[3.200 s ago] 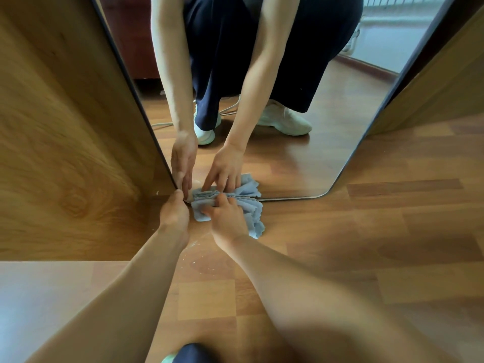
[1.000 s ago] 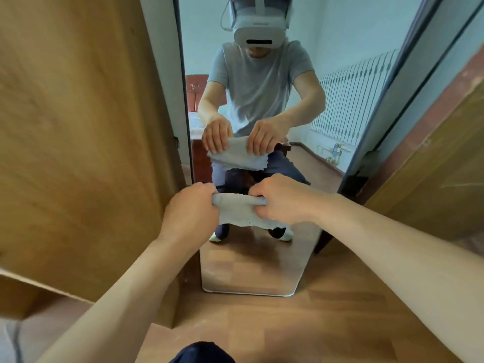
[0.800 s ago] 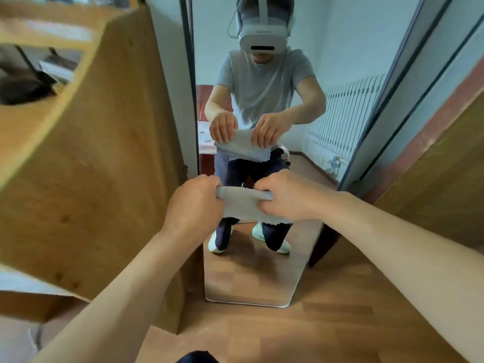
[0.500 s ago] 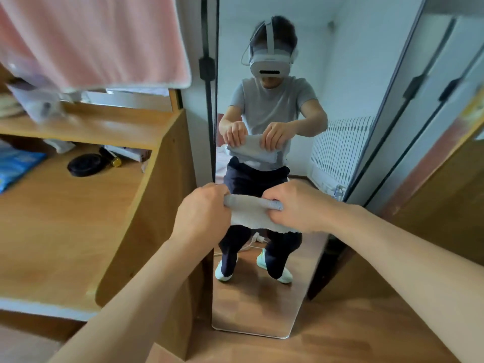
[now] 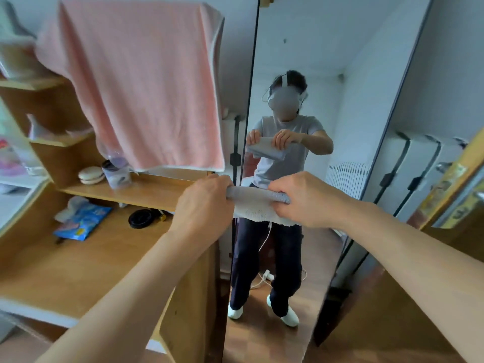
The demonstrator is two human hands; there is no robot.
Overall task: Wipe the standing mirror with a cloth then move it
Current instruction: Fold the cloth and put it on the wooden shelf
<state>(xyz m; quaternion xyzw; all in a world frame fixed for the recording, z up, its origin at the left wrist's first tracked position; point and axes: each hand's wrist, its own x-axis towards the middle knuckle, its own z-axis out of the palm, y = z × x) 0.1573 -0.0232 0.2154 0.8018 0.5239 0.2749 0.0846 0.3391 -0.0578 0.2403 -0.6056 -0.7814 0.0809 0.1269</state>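
Note:
The tall standing mirror (image 5: 340,74) with a thin dark frame stands upright straight ahead, between a wooden desk and a wooden panel. It reflects a standing person holding the cloth. A pale grey-blue cloth (image 5: 258,205), folded into a band, is stretched between my hands at mid-height in front of the glass, apart from it. My left hand (image 5: 203,203) grips its left end and my right hand (image 5: 303,199) grips its right end.
A wooden desk (image 5: 78,258) with shelves stands left of the mirror, carrying a blue packet (image 5: 82,221), a black round lid (image 5: 141,218) and a cup (image 5: 116,174). A pink towel (image 5: 141,82) hangs over the shelves. A wooden panel (image 5: 458,184) stands at right. Wood floor lies below.
The view rose from the mirror's foot at floor level to standing height. The cloth came up off the floor and is held between both hands in front of the glass.

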